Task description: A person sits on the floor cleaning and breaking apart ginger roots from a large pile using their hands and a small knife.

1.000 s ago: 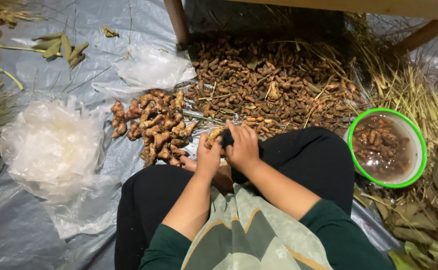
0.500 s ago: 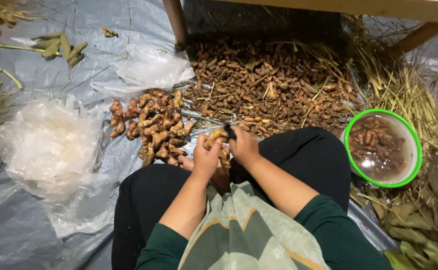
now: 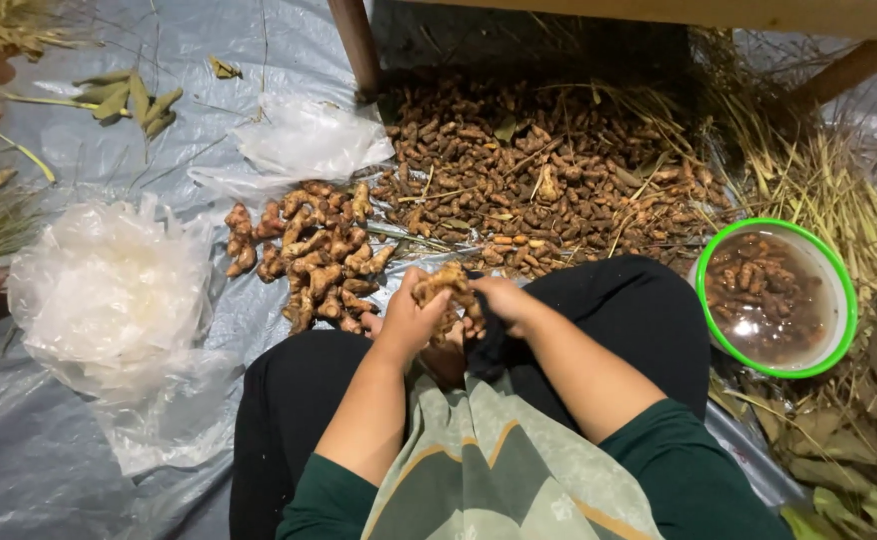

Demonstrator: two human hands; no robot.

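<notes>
Our left hand (image 3: 409, 322) curls around a knobbly brown ginger-like root (image 3: 443, 284); our right hand (image 3: 504, 300) pinches its end.

Both hands meet above the lap.
Left hand (image 3: 411, 318) curled closed, fingers upward; right hand (image 3: 504, 300) curled closed beside it; both forearms angled inward.

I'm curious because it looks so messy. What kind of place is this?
Probably a farm work spot on the ground for sorting a root harvest. A grey tarp holds a big pile of brown rhizomes, dry straw lies beside it, and a green-rimmed bowl soaks more roots.
</notes>
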